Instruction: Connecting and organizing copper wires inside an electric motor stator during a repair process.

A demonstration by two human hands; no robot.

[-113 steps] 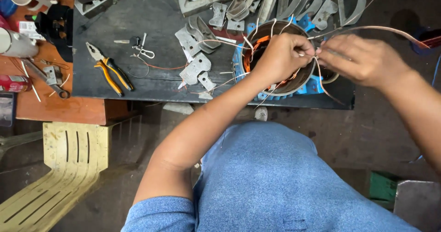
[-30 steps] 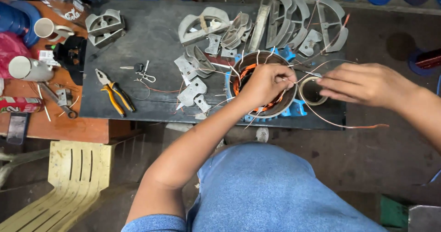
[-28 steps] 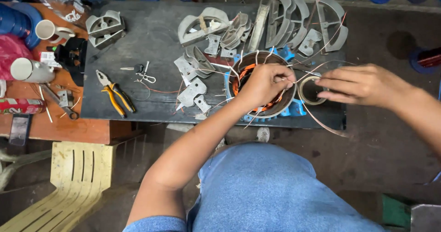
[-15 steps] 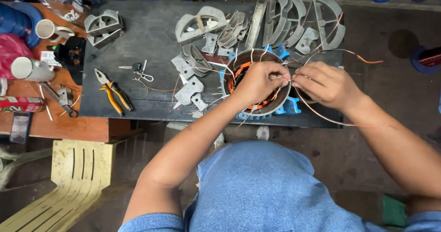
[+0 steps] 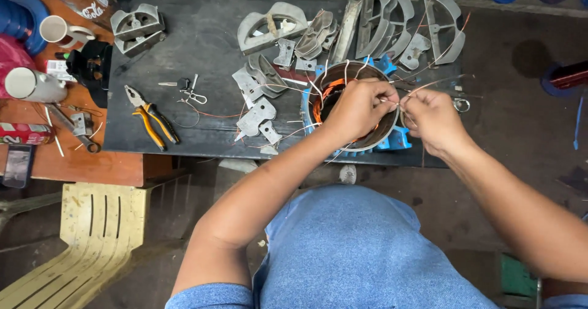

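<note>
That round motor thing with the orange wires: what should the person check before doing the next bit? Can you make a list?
1. Both hands on the thin wire: ok. The left hand and right hand pinch it over the round motor part.
2. Motor part resting flat on the dark board: ok.
3. Wire free of snags: cannot tell; loose strands cross around the fingers.
4. Pliers within reach: ok, lying on the board to the left.
5. Metal pieces away from the hands: ok.
</note>
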